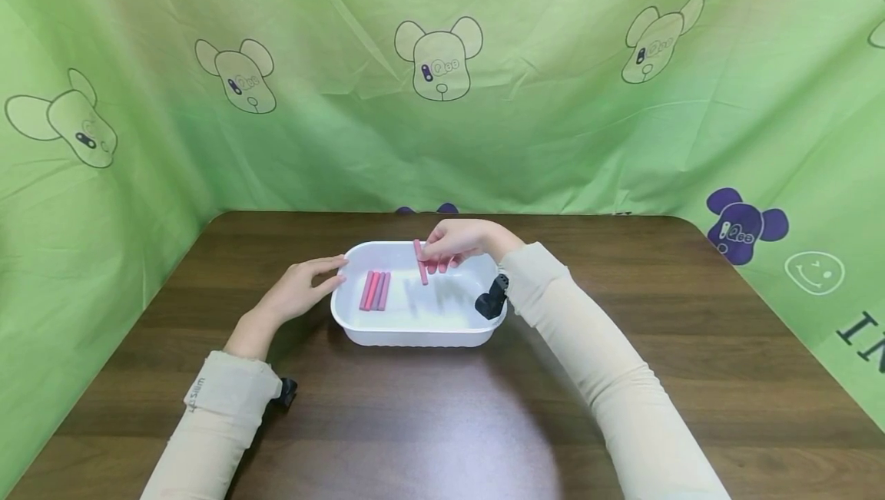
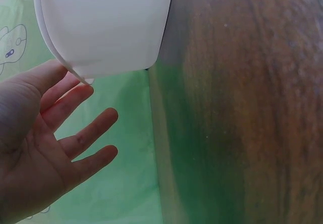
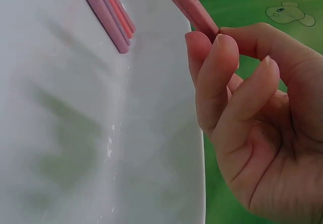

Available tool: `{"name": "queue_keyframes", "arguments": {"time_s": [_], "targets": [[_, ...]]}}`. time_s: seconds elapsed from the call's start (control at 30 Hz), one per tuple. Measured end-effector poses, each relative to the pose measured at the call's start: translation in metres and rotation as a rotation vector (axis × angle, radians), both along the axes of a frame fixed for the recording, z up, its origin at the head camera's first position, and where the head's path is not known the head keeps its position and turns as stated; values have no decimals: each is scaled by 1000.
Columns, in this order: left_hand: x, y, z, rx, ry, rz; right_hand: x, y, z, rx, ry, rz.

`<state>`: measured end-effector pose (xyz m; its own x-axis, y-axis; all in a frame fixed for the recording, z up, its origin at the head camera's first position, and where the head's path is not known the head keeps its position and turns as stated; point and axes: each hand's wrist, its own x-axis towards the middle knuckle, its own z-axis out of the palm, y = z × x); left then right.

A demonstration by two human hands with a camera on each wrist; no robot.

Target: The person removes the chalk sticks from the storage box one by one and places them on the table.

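Observation:
A white plastic basin (image 1: 415,320) stands on the table, its long side facing me. Over its far part my right hand (image 1: 452,243) pinches a pink chalk stick (image 1: 420,263) between thumb and fingertips. In the right wrist view this chalk stick (image 3: 193,8) points up and away, its round end showing, while the other fingers curl loosely. Several pink and purple chalk sticks (image 1: 374,291) lie side by side on the basin floor at the left. My left hand (image 1: 299,291) touches the basin's left rim with thumb and fingertips, the outer fingers spread loose in the left wrist view.
The brown wooden table (image 1: 387,415) spreads round the basin on every side. Behind it hangs a green curtain (image 1: 539,139) with bear-head prints. A black wrist camera (image 1: 492,299) on the right sleeve overlaps the basin's right end.

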<state>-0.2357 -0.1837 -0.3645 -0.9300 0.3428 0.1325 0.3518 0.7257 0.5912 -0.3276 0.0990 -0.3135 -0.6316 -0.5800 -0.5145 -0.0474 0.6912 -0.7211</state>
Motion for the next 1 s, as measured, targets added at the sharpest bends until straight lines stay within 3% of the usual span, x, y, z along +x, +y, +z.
{"name": "queue_keyframes", "arguments": {"time_s": [1.0], "targets": [[-1, -1, -3, -3, 7, -6, 14, 50, -4, -33, 24, -46]]}}
